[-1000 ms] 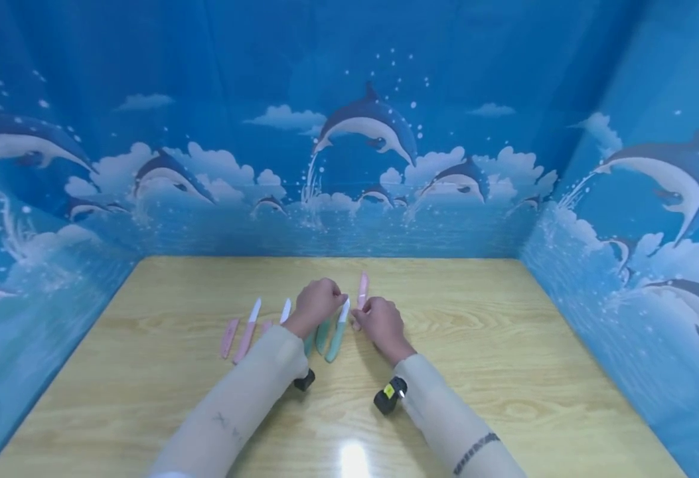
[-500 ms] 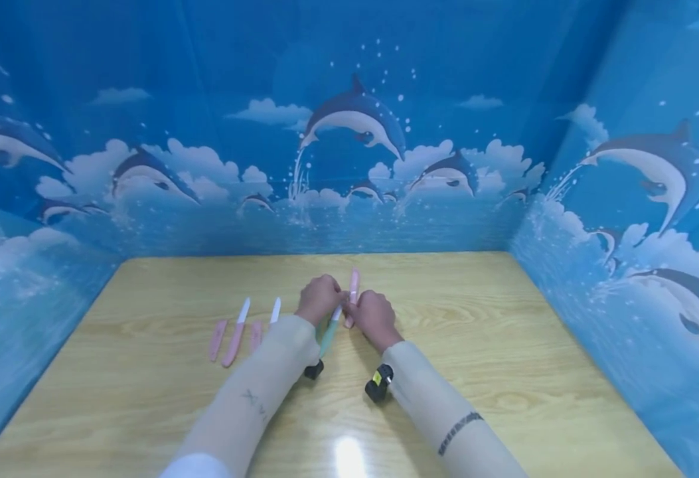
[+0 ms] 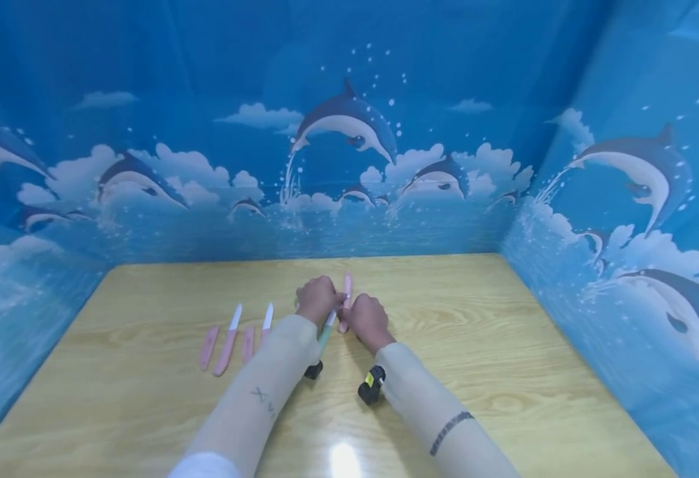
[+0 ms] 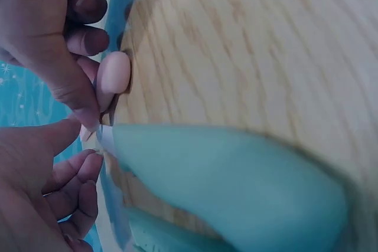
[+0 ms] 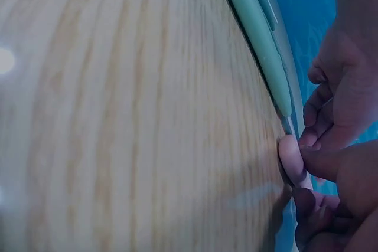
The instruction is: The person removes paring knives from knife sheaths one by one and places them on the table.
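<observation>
A pink paring knife [image 3: 347, 284] lies between my hands, its upper pink part reaching toward the back of the table. Its rounded pink end shows under the right hand's thumb in the right wrist view. My right hand [image 3: 368, 320] pinches that lower part. My left hand [image 3: 318, 299] pinches the knife's middle, fingertips close against those of the right; the exact contact is hidden. Just left of it lies a green-handled knife [image 3: 325, 335], partly covered by the left hand and sleeve. In the left wrist view its green handle [image 4: 224, 175] looms large.
To the left lie a pink sheath [image 3: 208, 348], a pink-handled knife [image 3: 227, 342] with white blade, another pink sheath [image 3: 249, 344] and a second pink knife [image 3: 267, 322]. A green sheath [image 4: 171, 231] lies beside the green handle. A dolphin-print curtain [image 3: 349, 133] encloses the wooden table [image 3: 474, 372].
The left hand has moved right, over to the pink knife beside the right hand. The view has shifted, so the table things sit further left in it. The pink knife still lies between the hands.
</observation>
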Tool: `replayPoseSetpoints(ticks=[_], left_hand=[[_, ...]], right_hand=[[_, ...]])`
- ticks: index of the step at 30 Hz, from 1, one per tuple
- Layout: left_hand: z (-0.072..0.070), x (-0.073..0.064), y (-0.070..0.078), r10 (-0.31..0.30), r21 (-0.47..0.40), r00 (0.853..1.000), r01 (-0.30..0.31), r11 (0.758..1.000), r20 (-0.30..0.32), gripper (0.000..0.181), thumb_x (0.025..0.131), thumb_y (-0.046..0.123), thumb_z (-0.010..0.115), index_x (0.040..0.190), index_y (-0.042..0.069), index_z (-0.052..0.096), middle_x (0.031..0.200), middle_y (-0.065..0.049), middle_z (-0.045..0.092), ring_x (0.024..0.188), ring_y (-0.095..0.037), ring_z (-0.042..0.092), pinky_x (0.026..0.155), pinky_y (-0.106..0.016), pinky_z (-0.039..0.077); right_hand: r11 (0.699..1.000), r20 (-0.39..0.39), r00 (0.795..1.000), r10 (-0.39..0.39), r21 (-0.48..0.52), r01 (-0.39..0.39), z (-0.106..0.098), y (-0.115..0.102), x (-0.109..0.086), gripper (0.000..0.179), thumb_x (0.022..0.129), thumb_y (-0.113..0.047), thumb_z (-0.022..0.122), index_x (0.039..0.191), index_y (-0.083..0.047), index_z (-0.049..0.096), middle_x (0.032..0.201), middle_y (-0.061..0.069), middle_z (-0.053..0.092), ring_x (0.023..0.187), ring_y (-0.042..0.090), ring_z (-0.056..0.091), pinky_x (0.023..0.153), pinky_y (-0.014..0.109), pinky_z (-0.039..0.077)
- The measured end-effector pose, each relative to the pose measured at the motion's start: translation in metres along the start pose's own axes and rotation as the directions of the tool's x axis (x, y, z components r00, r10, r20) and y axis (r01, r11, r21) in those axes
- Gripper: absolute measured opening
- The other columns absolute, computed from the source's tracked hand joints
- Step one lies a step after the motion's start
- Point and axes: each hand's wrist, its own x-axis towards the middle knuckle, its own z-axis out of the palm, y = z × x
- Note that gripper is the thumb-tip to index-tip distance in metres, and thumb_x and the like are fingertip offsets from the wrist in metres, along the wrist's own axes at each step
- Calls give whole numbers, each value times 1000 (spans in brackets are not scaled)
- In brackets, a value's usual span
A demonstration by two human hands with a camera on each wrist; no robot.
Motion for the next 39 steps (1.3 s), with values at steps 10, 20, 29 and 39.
replayPoseSetpoints(ticks=[10, 20, 29, 39], left_hand=[[-1, 1, 0, 8, 99, 999, -4, 995, -41, 41, 90, 43, 67, 63, 13, 61, 65, -1, 61, 79, -25, 59, 94, -50, 41], [-4, -3, 1, -11, 84, 998, 16, 996, -60, 37, 90, 40, 69, 68, 13, 58, 69, -2, 60, 82, -26, 59, 94, -49, 41], [-3, 0, 4, -17, 59, 999, 19, 998, -31, 33, 90, 35, 69, 67, 13, 61, 69, -3, 61, 78, -25, 57, 94, -47, 42], [-5, 1, 10, -20, 52, 1000, 19, 998, 9, 31, 89, 34, 70, 70, 11, 61, 73, -4, 62, 79, -24, 55, 101, -47, 39]], right_hand=[[999, -24, 999, -40, -16, 40, 6, -4, 1, 51, 89, -30, 70, 46, -11, 50, 38, -5, 39, 38, 10, 33, 36, 24, 25], [1000, 12, 1000, -19, 4, 19, 5, -5, 2, 53, 89, -34, 70, 45, -13, 50, 36, -6, 38, 35, 8, 32, 34, 21, 25], [999, 22, 1000, -15, 31, 14, 6, -3, -1, 51, 92, -37, 63, 48, -10, 61, 39, -2, 50, 37, 12, 41, 39, 23, 32], [996, -33, 997, -73, 50, 74, 3, 4, -4, 41, 87, -25, 63, 49, -11, 59, 40, -2, 52, 39, 13, 47, 40, 23, 36]])
